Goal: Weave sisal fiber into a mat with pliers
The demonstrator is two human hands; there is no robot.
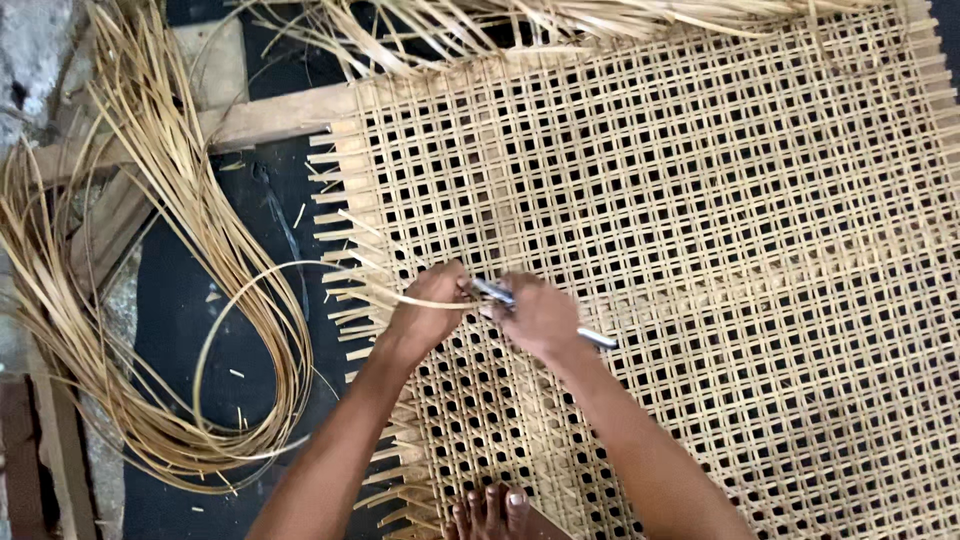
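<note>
Toes [488,508] at bottom edge of woven cane mat [700,250]. Left hand [425,315] pinches cane strand [300,275]; right hand [540,318] grips metal awl [545,315] at mat's left edge. Mid-weave; strand needs threading through the opened gap.

No packages, labels, signs or screens show anywhere in the frame.
</note>
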